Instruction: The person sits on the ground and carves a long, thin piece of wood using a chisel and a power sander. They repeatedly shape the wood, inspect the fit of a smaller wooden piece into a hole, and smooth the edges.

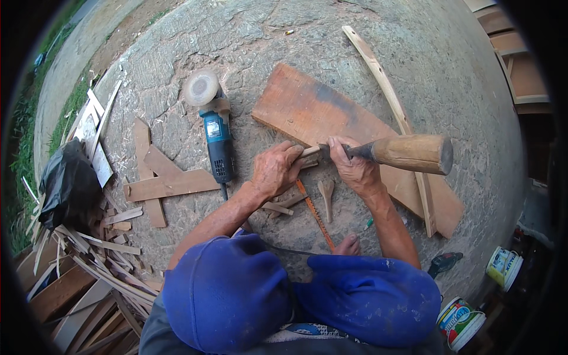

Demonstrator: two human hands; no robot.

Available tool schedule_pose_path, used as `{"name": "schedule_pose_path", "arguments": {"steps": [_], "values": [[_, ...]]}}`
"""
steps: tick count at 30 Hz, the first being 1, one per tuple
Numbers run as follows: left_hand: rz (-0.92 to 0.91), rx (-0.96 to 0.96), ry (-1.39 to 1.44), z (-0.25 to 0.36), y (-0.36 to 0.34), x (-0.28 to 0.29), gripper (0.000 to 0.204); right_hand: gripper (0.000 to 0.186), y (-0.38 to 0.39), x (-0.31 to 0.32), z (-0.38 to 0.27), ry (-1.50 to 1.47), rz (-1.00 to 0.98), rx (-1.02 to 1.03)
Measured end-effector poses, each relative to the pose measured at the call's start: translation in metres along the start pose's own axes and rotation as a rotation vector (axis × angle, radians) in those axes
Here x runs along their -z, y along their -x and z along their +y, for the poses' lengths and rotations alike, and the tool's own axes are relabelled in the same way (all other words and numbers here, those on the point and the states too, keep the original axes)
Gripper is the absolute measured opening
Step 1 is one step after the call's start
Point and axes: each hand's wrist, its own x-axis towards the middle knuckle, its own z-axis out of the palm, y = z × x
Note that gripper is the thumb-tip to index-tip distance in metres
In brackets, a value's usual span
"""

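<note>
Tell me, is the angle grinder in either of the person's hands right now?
No, the angle grinder lies alone on the concrete, left of both hands.

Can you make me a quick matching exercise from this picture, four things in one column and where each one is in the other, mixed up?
Things:
1. wooden mallet
2. angle grinder
3. black bag
4. hacksaw blade

Places:
A. far left, beside the pile of wood scraps
B. on the ground between the forearms
C. held in the right hand over the reddish plank
D. on the stone ground left of the left hand

Pairs: 1-C, 2-D, 3-A, 4-B
</note>
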Motion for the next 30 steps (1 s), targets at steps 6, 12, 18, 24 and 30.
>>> {"name": "schedule_pose_path", "arguments": {"steps": [6,12,18,24,30], "values": [[0.109,-0.058,0.067,0.001,0.001,-0.002,0.022,0.039,-0.007,0.003,-0.003,-0.099,0.007,0.018],[-0.037,-0.003,-0.191,0.006,-0.003,-0.005,0.016,0.038,-0.001,0.001,-0.001,-0.155,-0.008,-0.059],[-0.086,-0.03,-0.206,0.004,0.003,-0.003,0.015,0.044,0.018,-0.006,0.009,-0.207,-0.07,-0.168],[-0.019,-0.075,-0.172,0.002,-0.001,0.001,0.017,0.046,-0.005,0.007,-0.004,-0.173,-0.018,0.055],[0.091,-0.096,-0.241,0.004,0.004,-0.002,0.02,0.033,-0.003,-0.005,-0.004,0.013,-0.022,0.062]]}}
